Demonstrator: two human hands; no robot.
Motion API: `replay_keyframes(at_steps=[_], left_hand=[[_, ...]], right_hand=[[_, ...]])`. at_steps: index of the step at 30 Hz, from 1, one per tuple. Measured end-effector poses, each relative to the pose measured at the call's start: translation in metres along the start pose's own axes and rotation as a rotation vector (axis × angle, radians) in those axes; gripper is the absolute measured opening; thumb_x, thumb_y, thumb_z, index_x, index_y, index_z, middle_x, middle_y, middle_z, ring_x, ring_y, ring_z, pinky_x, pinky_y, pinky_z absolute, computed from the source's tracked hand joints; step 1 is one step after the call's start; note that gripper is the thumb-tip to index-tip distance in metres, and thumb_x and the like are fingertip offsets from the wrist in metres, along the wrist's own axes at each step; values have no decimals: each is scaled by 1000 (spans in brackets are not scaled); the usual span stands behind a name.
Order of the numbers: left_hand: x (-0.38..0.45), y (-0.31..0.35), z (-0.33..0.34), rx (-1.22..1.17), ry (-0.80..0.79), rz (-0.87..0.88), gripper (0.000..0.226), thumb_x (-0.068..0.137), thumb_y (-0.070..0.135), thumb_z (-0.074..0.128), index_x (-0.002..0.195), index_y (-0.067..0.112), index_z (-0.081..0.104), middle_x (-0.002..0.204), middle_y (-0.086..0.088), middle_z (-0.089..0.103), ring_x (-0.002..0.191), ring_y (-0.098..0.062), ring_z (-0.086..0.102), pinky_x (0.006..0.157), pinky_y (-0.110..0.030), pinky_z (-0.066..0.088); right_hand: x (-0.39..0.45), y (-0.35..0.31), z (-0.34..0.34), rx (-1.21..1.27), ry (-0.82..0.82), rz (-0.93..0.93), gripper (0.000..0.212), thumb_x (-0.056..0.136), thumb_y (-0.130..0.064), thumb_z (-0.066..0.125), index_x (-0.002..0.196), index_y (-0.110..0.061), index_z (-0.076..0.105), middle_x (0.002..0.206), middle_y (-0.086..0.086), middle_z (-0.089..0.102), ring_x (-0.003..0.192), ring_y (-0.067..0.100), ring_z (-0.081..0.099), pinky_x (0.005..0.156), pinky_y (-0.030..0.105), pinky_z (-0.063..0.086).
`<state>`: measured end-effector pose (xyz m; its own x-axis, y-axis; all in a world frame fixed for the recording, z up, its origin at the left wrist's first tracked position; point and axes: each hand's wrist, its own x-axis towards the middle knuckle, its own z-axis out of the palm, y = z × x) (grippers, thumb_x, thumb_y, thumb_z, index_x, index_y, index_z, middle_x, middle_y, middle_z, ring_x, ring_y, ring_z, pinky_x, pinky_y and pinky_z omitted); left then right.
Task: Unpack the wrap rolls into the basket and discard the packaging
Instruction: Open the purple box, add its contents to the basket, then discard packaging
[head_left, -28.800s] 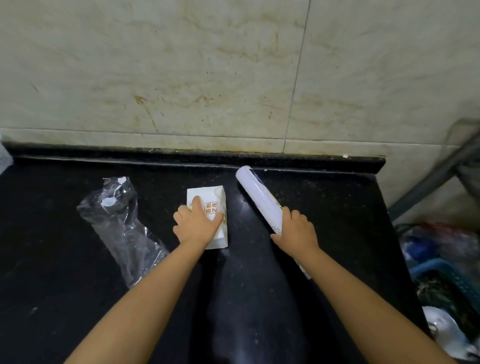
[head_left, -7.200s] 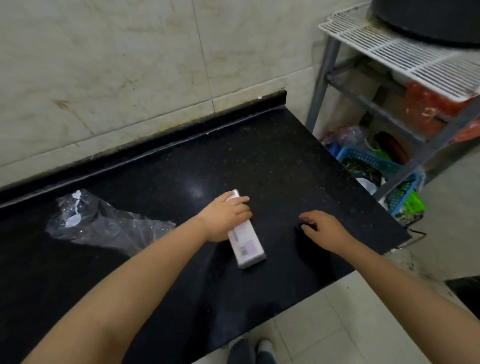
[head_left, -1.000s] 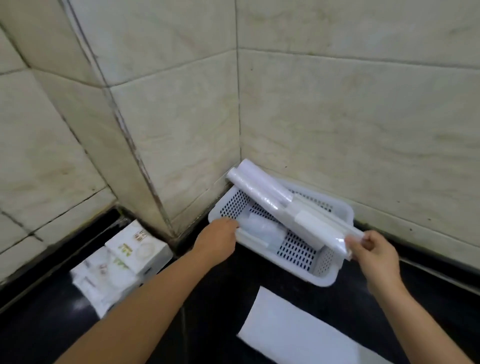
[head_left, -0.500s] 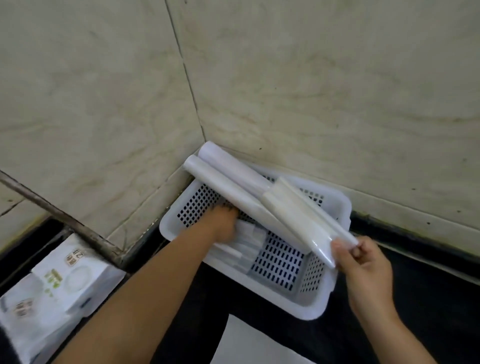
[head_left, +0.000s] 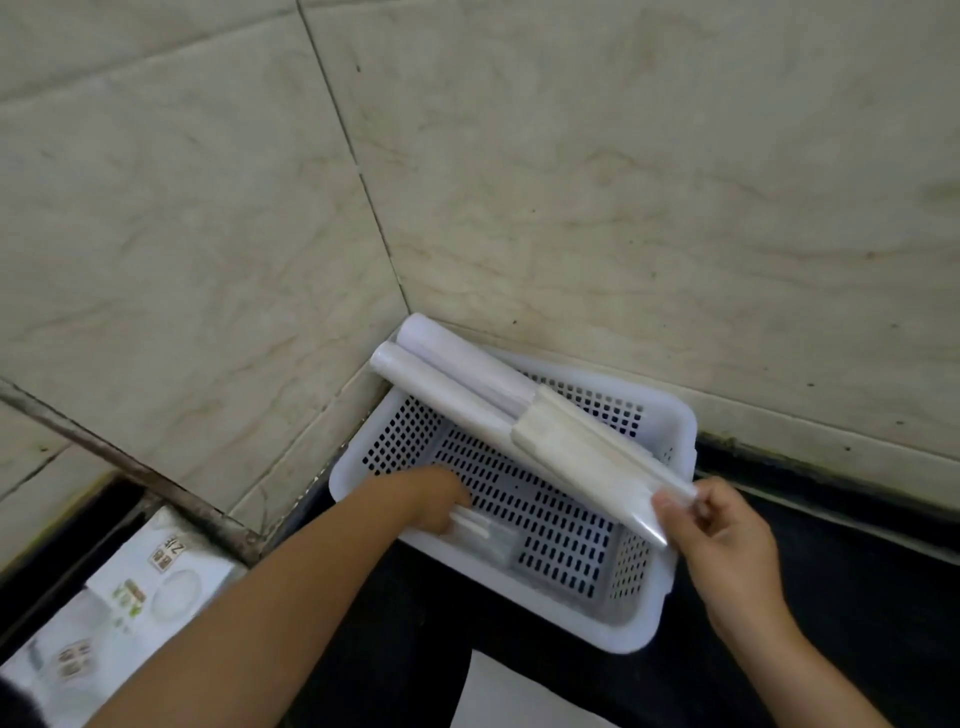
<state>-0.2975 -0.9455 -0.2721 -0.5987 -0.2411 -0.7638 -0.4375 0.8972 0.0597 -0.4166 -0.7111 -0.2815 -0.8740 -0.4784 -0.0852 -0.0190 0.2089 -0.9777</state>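
Black countertop: right hand (head_left: 727, 540) fingers (head_left: 670, 512) pinch wrap rolls (head_left: 467, 389) over basket (head_left: 649, 618); left hand (head_left: 436, 499) grip unclear.

White perforated plastic basket (head_left: 670, 587) sits mid-frame in the tiled wall corner on the black stone countertop (head_left: 857, 587), two long white wrap rolls (head_left: 457, 384) lying slantwise across its rim. White printed cartons (head_left: 140, 587) lower left; flat white sheet (head_left: 514, 696) at the bottom edge, before the basket.

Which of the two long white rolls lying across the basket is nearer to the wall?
The upper roll, whose round end touches the wall corner. The other roll lies beside it, toward the left hand.
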Motion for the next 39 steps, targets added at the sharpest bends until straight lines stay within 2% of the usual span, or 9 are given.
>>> replay_keyframes(at_steps=[3, 8, 12, 15, 19, 23, 28, 34, 39], left_hand=[[-11, -2, -5, -21, 120, 23, 21, 92, 5, 45, 98, 3, 65, 99, -20, 62, 82, -20, 50, 72, -25, 35], [-49, -25, -4, -23, 322, 91, 23, 89, 3, 46, 93, 5, 69, 96, -16, 64, 86, -16, 51, 73, -21, 31], [-69, -30, 11, 175, 454, 39, 37, 94, 15, 43, 126, 28, 59, 113, -10, 55, 108, -18, 48, 80, -26, 36], [-69, -26, 8, 116, 385, 2, 38, 96, 16, 40, 128, 30, 55, 101, -8, 48, 107, -27, 52, 71, -26, 35], [-57, -16, 4, 119, 367, -67, 35, 97, 16, 41, 129, 21, 55, 109, -14, 51, 108, -29, 53, 72, -28, 42], [-44, -7, 3, 14, 288, -143, 38, 95, 7, 39, 130, 7, 51, 121, -17, 50, 116, -31, 50, 94, -34, 43], [-53, -1, 3, -14, 244, -152, 41, 99, 14, 33, 137, 3, 39, 145, -16, 39, 129, -29, 41, 105, -32, 35], [-90, -1, 33, 14, 631, -101, 37, 97, 24, 41, 130, 11, 51, 133, -13, 49, 119, -28, 47, 93, -36, 41], [-137, 11, 88, -89, 644, -7, 35, 95, 21, 45, 127, 10, 55, 129, -11, 54, 118, -26, 50, 98, -39, 44]], right_hand=[[0, -14, -3, -100, -99, -56, 23, 82, -5, 64, 64, -2, 50, 60, 9, 52, 58, 22, 48, 57, 29, 42], [0, -37, 25, -404, -284, -195, 41, 82, -5, 63, 55, -21, 37, 55, -1, 45, 51, 8, 41, 48, 6, 39], [5, -38, 76, -343, -432, 107, 43, 85, -7, 59, 54, -19, 32, 58, -3, 38, 57, 11, 41, 58, 8, 40], [15, -34, 102, -323, -521, 396, 34, 84, -6, 61, 57, -13, 41, 64, 3, 45, 65, 20, 48, 72, 35, 48], [22, -30, 112, -767, -633, 399, 26, 86, -19, 60, 63, -14, 47, 69, -1, 45, 65, 14, 46, 54, 23, 40], [22, -25, 115, -753, -737, 494, 39, 85, -9, 62, 52, -8, 42, 56, 7, 47, 50, 16, 44, 57, 28, 44], [17, -30, 106, -873, -681, 278, 28, 84, -3, 52, 58, -8, 44, 58, 3, 41, 49, 12, 37, 41, 20, 30], [-15, -35, 81, -881, -635, -80, 32, 87, -11, 49, 59, -18, 36, 65, -4, 39, 69, 16, 44, 47, 18, 24], [-74, -40, 72, -861, -494, -332, 29, 91, -13, 47, 113, -1, 60, 117, 18, 59, 111, 32, 51, 90, 33, 40]])
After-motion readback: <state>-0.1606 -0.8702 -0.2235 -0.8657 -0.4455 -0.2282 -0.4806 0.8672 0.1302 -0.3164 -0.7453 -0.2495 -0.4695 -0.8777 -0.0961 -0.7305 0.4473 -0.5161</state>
